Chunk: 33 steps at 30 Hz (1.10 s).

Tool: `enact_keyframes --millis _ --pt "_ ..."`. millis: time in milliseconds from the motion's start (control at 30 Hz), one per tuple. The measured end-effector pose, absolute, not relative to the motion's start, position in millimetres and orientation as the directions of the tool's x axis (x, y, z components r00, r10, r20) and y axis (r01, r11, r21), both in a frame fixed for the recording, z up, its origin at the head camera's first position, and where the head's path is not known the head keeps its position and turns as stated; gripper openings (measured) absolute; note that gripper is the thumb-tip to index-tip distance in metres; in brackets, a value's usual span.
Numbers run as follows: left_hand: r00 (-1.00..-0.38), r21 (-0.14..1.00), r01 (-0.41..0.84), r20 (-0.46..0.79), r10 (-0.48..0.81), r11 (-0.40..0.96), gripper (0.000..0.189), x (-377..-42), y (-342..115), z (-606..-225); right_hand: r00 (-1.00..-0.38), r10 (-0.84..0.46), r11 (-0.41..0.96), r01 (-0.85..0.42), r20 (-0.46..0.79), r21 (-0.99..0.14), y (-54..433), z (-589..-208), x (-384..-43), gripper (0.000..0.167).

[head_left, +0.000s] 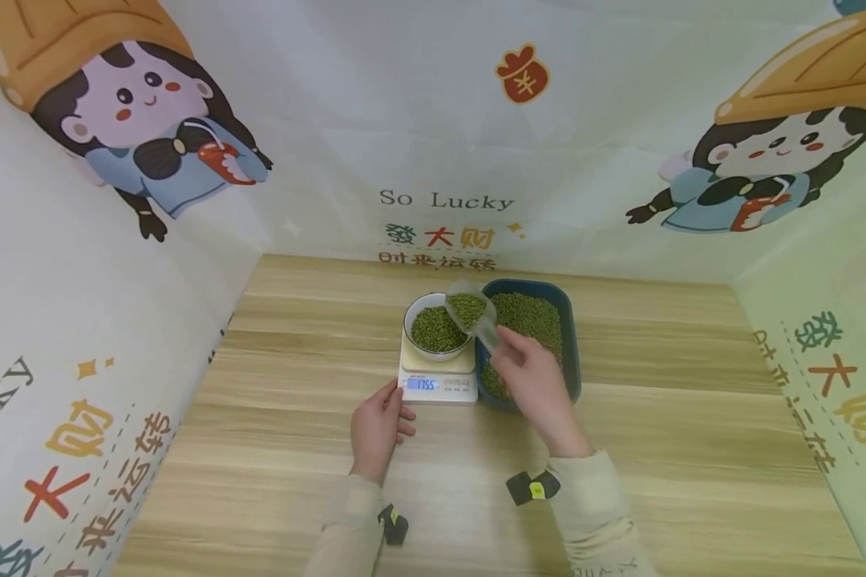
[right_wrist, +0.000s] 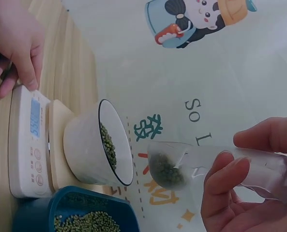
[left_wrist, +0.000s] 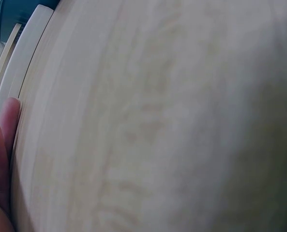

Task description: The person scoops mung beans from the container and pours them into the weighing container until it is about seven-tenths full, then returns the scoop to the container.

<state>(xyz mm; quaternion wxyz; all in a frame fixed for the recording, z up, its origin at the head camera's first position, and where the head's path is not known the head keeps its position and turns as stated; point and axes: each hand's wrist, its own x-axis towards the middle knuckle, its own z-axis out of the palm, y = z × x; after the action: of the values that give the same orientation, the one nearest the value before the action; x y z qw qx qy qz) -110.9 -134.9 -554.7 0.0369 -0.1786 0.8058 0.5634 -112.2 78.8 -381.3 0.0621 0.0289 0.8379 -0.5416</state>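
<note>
My right hand (head_left: 536, 385) grips the handle of a clear plastic scoop (right_wrist: 220, 162), fingers and thumb round it. Green mung beans (right_wrist: 168, 170) lie in the scoop's bowl. In the head view the scoop overlaps the right rim of a white, dark-edged bowl (right_wrist: 83, 147) holding more beans. That bowl stands on a white kitchen scale (head_left: 439, 388) with a lit blue display (head_left: 423, 385). At the scale's front left corner, my left hand (head_left: 377, 429) touches the edge with its fingertips, the fingers relaxed. Only part of the left hand's fingers (left_wrist: 7, 121) shows in the left wrist view.
Right beside the scale stands a dark blue tub (head_left: 576, 353) with a large heap of mung beans. All this is on a wood-grain table (head_left: 296, 344). A printed cloth (head_left: 433, 152) rises behind and at both sides of it.
</note>
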Motion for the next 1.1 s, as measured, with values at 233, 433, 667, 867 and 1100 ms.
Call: enact_keyframes --millis 233,433,667,867,1100 --pt "-0.929 0.893 -0.340 -0.271 -0.253 0.294 0.038 -111.6 -134.8 -555.4 -0.992 -0.022 0.428 0.105 -0.126 -0.898 78.0 -382.4 -112.2 0.045" --pt "-0.932 0.898 -0.329 -0.259 -0.251 0.294 0.039 -111.7 -135.0 -553.7 -0.994 -0.024 0.450 0.086 -0.109 -0.889 78.1 -382.5 -112.5 0.045" --pt "-0.930 0.897 -0.335 -0.267 -0.251 0.287 0.038 -111.0 -134.8 -551.2 -0.995 -0.034 0.493 0.064 -0.092 -0.868 77.5 -378.3 -112.4 0.046" --pt "-0.931 0.897 -0.334 -0.266 -0.250 0.288 0.038 -110.6 -135.0 -550.5 -0.996 -0.051 0.551 0.032 -0.072 -0.834 77.4 -376.9 -113.9 0.046" --pt "-0.930 0.897 -0.338 -0.270 -0.251 0.286 0.037 -110.0 -135.0 -552.6 -0.995 -0.070 0.607 0.012 -0.068 -0.795 75.7 -375.7 -113.2 0.043"
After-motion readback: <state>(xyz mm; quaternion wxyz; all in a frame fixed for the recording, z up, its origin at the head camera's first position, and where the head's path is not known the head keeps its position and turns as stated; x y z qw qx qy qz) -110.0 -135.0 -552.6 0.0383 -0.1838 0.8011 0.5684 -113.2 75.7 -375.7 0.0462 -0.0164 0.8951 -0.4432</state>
